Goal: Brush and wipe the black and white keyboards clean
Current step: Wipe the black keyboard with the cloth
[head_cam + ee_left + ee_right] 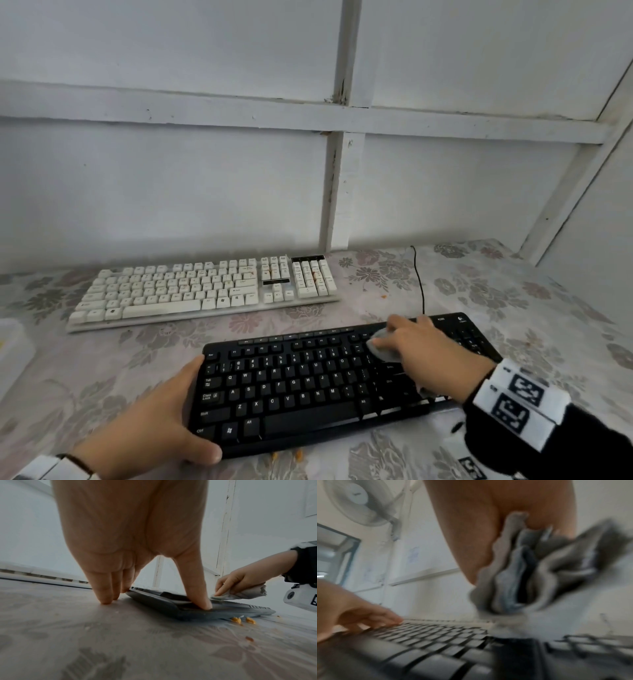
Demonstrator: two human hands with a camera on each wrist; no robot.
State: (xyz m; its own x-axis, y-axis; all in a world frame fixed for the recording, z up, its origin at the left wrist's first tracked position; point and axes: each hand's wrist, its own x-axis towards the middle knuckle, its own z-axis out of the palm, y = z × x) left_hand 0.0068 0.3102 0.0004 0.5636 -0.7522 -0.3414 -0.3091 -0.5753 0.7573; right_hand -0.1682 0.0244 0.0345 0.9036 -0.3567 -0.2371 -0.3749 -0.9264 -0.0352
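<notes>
Head view: the black keyboard point(329, 380) lies in the lower centre of the frame on a table point(513, 291) covered with a flowered cloth. The left hand point(150, 421) braces the keyboard's left end, thumb laid along the front corner and fingers straight against the side edge (in the left wrist view the fingertips point(106, 599) touch the tablecloth and the thumb presses the keyboard's front lip). The right hand point(428, 349) sits over the upper right part of the key field, fingers curled round a bunched grey cloth point(383, 347) that touches the keys. The right wrist view is blurred; it shows the cloth folded under the palm, just above the keys.

The white keyboard point(205, 291) lies in the middle left of the frame, behind the black one and apart from it. A black cable point(420, 281) runs back from the black keyboard toward the wall. Orange crumbs point(242, 620) lie on the tablecloth beside the black keyboard's front edge.
</notes>
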